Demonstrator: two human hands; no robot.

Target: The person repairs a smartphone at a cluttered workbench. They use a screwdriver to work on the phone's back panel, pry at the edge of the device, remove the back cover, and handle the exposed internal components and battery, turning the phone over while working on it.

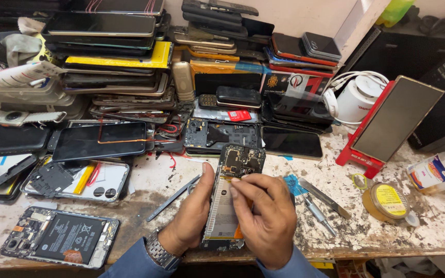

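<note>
Head camera looks down on a worn, paint-flecked workbench [387, 226] where a person holds an opened phone [230, 198] upright on its long axis near the front edge, its back cover off so the circuit board at the top and the pale battery below it show. Their left hand [194, 208] wraps the phone's left edge, thumb lying up along the side, fingers closed around the body. Their right hand [266, 216] covers the lower right part, index fingertip pressed on the battery near its top; whether it pinches anything I cannot tell. A metal watch [158, 250] sits on the left wrist above a blue sleeve. Just left of the phone lies a thin metal pry tool [173, 198], and to the right a small screwdriver [319, 215] and tweezers [325, 198] rest on the bench. Another opened phone [60, 243] lies flat at the front left. Well to the right stand a round tin with a yellow lid [390, 202], a red stand [359, 154] propping a phone, and a clear bottle [439, 172]. Stacks of phones [114, 62] crowd the back.
</note>
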